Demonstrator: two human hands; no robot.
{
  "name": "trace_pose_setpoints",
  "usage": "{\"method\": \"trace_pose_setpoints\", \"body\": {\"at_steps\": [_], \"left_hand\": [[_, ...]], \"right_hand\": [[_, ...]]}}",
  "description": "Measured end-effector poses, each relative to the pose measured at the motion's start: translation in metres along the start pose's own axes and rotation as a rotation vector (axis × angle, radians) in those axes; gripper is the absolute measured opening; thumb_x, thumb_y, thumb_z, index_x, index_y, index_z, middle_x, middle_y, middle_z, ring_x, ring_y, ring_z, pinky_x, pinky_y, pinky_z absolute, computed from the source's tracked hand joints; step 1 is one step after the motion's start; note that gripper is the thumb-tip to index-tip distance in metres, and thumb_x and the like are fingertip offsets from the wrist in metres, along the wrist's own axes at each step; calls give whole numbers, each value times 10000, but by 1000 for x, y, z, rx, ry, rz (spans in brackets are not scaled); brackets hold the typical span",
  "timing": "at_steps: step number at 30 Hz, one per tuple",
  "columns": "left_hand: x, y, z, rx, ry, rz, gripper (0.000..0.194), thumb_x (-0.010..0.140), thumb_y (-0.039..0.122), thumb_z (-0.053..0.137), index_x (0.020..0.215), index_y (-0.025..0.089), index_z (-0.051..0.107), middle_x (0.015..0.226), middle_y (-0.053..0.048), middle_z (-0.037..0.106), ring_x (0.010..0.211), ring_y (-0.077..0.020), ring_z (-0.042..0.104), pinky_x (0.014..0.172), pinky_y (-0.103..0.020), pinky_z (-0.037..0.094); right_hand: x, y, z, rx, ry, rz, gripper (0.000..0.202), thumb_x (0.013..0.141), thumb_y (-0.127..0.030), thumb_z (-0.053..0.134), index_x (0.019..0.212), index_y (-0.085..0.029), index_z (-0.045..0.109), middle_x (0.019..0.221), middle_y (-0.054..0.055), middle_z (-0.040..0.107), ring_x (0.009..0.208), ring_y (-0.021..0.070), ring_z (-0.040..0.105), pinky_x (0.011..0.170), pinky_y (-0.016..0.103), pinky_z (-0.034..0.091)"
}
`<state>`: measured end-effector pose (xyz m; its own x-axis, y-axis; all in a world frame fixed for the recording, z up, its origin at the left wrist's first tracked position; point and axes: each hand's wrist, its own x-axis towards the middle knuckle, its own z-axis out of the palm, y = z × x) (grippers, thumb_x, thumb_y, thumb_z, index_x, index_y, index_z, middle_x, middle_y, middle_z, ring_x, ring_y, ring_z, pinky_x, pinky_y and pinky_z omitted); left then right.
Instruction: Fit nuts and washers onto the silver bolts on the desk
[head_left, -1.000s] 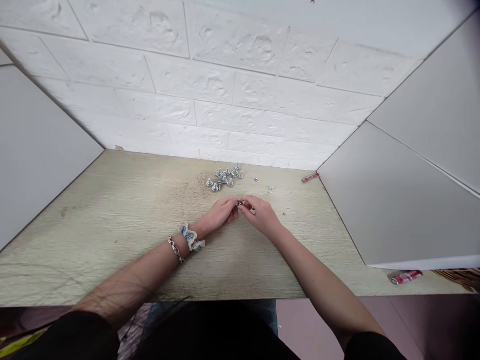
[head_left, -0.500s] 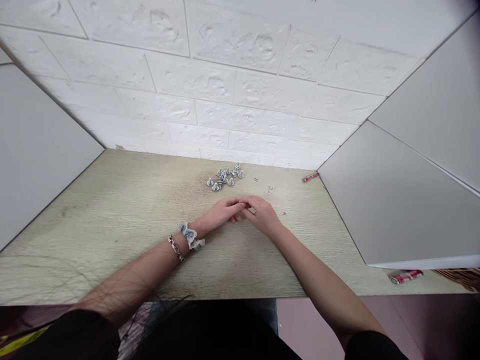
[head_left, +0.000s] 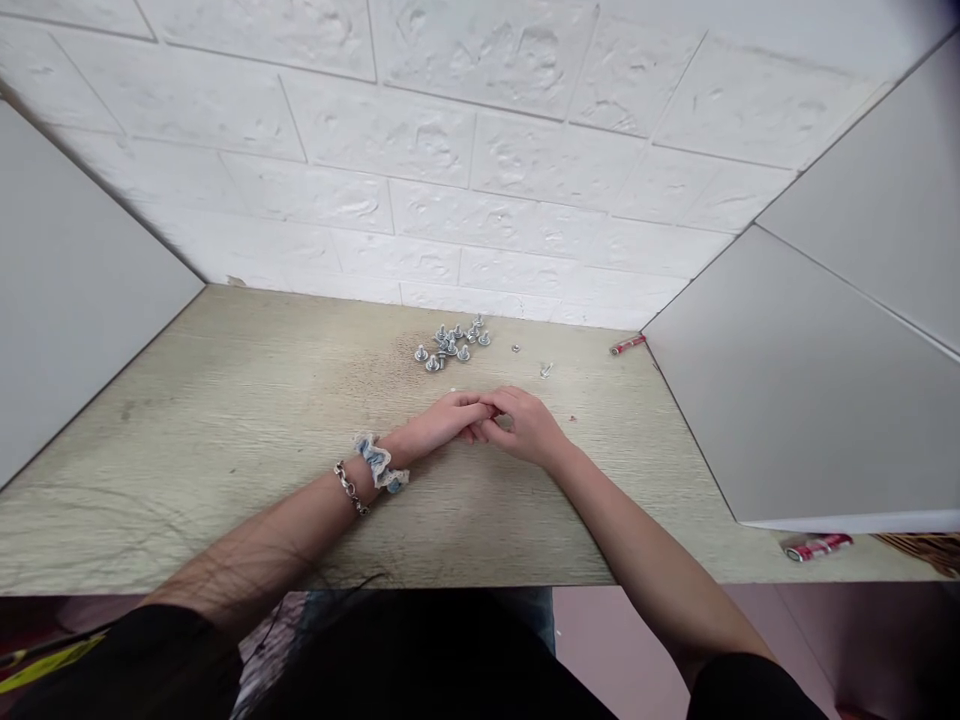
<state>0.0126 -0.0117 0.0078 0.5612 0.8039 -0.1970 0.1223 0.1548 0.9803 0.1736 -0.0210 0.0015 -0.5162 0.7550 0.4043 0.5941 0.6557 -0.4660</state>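
Observation:
My left hand (head_left: pixel 450 420) and my right hand (head_left: pixel 525 425) meet over the middle of the wooden tabletop (head_left: pixel 285 400). Their fingertips are pressed together, and whatever lies between them, if anything, is hidden. A bracelet and a blue and white scrunchie circle my left wrist. Just beyond the hands stands a cluster of several silver bolts (head_left: pixel 451 345) with washers. To its right lie a small nut (head_left: pixel 516 349) and a small clear piece (head_left: pixel 547 370). A tiny reddish bit (head_left: pixel 573 418) is right of my right hand.
A red battery (head_left: pixel 628 344) lies at the back right by a grey panel (head_left: pixel 720 380). Another red battery (head_left: pixel 817 547) is near the front right edge, beside a brown woven item (head_left: pixel 919 550). A white brick-patterned wall (head_left: pixel 427 150) closes the back, and a grey panel (head_left: pixel 82 290) stands at left.
The view has tilted slightly, so the tabletop and bolts appear a little higher. My hands remain together in nearly the same pose.

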Motion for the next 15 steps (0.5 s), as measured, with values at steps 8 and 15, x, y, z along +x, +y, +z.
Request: {"method": "trace_pose_setpoints", "body": {"at_steps": [8, 15], "left_hand": [[-3, 7, 1, 4, -6, 15, 307, 815, 399, 496, 886, 115, 590, 568, 22, 526, 511, -89, 511, 492, -205, 391], [1, -5, 2, -169, -12, 55, 806, 784, 321, 593, 1424, 133, 141, 589, 30, 581, 466, -117, 560, 443, -208, 408]], "right_hand": [[1, 1, -4, 98, -27, 3, 227, 831, -362, 514, 943, -186, 602, 925, 69, 611, 892, 197, 540, 817, 347, 433], [1, -2, 3, 202, 61, 46, 498, 866, -562, 366, 1049, -179, 627, 1153, 122, 544, 1124, 236, 467, 985, 429, 356]]}}
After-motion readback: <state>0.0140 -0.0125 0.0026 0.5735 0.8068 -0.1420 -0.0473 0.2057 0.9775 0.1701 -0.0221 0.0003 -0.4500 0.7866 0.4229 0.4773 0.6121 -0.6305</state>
